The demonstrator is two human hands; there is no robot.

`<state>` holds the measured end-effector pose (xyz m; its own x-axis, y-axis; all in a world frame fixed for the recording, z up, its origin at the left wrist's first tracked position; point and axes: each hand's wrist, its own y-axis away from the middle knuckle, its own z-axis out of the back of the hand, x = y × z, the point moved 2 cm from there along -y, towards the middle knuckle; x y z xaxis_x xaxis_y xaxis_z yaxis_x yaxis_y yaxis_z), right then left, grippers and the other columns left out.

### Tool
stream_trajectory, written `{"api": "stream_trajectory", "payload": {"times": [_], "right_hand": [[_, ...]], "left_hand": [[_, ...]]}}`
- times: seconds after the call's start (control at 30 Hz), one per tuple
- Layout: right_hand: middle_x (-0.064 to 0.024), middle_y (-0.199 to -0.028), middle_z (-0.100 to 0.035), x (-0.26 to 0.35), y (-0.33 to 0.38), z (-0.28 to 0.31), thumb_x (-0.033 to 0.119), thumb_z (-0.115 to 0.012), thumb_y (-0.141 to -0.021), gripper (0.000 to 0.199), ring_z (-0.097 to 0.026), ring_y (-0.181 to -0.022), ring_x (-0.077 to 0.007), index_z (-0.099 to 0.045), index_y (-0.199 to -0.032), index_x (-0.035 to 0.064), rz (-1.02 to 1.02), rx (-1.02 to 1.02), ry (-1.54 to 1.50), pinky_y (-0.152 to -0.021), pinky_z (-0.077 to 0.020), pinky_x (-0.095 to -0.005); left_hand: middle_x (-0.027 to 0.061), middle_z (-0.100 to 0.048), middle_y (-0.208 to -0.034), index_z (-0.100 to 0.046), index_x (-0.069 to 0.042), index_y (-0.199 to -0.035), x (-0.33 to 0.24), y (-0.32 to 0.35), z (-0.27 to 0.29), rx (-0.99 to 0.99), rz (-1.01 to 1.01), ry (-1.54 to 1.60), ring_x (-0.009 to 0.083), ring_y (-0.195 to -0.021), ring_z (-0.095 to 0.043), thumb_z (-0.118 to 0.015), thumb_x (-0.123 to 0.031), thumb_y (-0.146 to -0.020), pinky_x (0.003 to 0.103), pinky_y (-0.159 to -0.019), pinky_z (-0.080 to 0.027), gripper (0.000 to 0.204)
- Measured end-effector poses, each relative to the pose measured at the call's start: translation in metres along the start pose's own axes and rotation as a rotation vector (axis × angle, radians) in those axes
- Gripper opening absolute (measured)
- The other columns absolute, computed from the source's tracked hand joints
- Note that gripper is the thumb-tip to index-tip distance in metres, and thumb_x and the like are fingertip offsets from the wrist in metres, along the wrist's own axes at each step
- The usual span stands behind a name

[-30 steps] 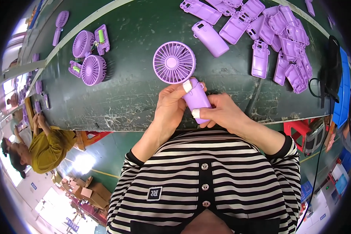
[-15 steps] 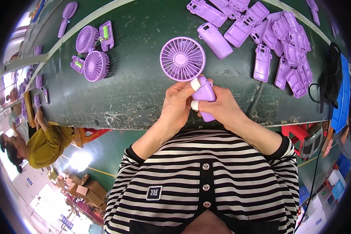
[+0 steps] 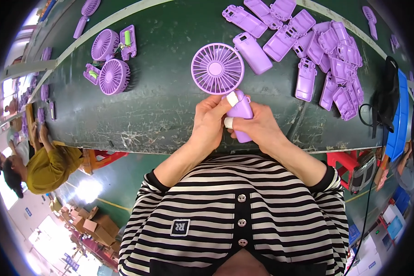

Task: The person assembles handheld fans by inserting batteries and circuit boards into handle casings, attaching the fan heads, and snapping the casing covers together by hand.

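While both hands clasp it, the scene reads so:
Fan: upright, long axis running from the body toward the table's far side; round head beyond the fingertips, handle inside the grip.
Left hand: curled on the handle's left side, thumb taped.
Right hand: wrapped on the handle's right, taped finger across its front.
Shells: piled beyond the right fingers, well apart.
Change: a second ago the head lay flat left of the fingers; now it stands above them.

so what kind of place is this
Most likely a factory assembly line for handheld fans: a long green workbench, a heap of purple handle shells, half-built fans, and another worker alongside.
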<state>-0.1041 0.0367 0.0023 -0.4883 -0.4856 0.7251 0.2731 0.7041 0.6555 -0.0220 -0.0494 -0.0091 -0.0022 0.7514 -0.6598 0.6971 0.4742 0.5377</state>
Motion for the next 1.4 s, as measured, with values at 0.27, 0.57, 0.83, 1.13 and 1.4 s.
{"api": "stream_trajectory", "payload": {"times": [0.27, 0.57, 0.83, 1.13, 1.4], "right_hand": [[-0.0098, -0.081, -0.061, 0.006, -0.001, -0.001, 0.003, -0.061, -0.072, 0.025, -0.061, -0.066, -0.0169, -0.055, -0.096, -0.0035, -0.027, 0.014, -0.099, -0.056, -0.0513, -0.0276], [-0.0114, -0.079, -0.061, -0.002, -0.001, 0.0, 0.001, -0.058, -0.072, 0.025, -0.061, -0.063, -0.018, -0.055, -0.096, -0.0037, 0.036, 0.008, -0.095, -0.055, -0.0518, -0.0283], [-0.0128, -0.072, -0.062, -0.012, 0.001, 0.022, 0.029, -0.059, -0.082, 0.034, -0.061, -0.059, -0.0197, -0.057, -0.09, -0.0038, 0.23, 0.328, 0.237, -0.053, -0.0503, -0.0274], [-0.0004, -0.076, -0.06, 0.059, -0.011, 0.014, 0.023, -0.053, -0.087, 0.025, -0.053, -0.069, -0.0087, -0.058, -0.091, -0.0007, 0.722, -0.03, 0.587, -0.064, -0.0413, -0.0207], [-0.0013, -0.059, -0.054, 0.028, -0.007, 0.02, 0.023, -0.048, -0.087, 0.034, -0.047, -0.058, -0.007, -0.061, -0.075, -0.0058, 0.633, -0.18, 0.105, -0.052, -0.0382, -0.0241]], "left_hand": [[0.0063, -0.063, -0.083, -0.058, 0.002, -0.102, -0.006, 0.0, 0.004, 0.085, -0.026, -0.07, 0.009, -0.061, -0.055, -0.058, -0.006, -0.081, 0.022, -0.045, -0.041, 0.023], [0.012, -0.064, -0.098, -0.055, 0.003, -0.108, 0.005, -0.001, 0.013, 0.125, -0.111, -0.171, 0.0124, -0.067, -0.059, -0.059, -0.009, -0.08, 0.024, -0.051, -0.046, 0.031], [0.0152, -0.054, -0.117, -0.04, 0.001, -0.126, -0.007, 0.012, 0.021, 0.497, -0.023, -0.053, 0.0183, -0.094, -0.058, -0.061, -0.013, -0.081, 0.03, -0.08, -0.048, 0.052], [0.0091, -0.059, -0.105, -0.046, 0.0, -0.118, 0.008, 0.047, 0.011, 0.608, 0.19, -0.53, 0.0155, -0.098, -0.055, -0.065, -0.013, -0.079, 0.031, -0.088, -0.043, 0.045], [0.0092, -0.056, -0.111, -0.039, -0.001, -0.124, 0.021, 0.05, 0.014, 0.786, 0.354, -0.202, 0.0167, -0.102, -0.053, -0.07, -0.011, -0.075, 0.033, -0.092, -0.042, 0.059]]}}
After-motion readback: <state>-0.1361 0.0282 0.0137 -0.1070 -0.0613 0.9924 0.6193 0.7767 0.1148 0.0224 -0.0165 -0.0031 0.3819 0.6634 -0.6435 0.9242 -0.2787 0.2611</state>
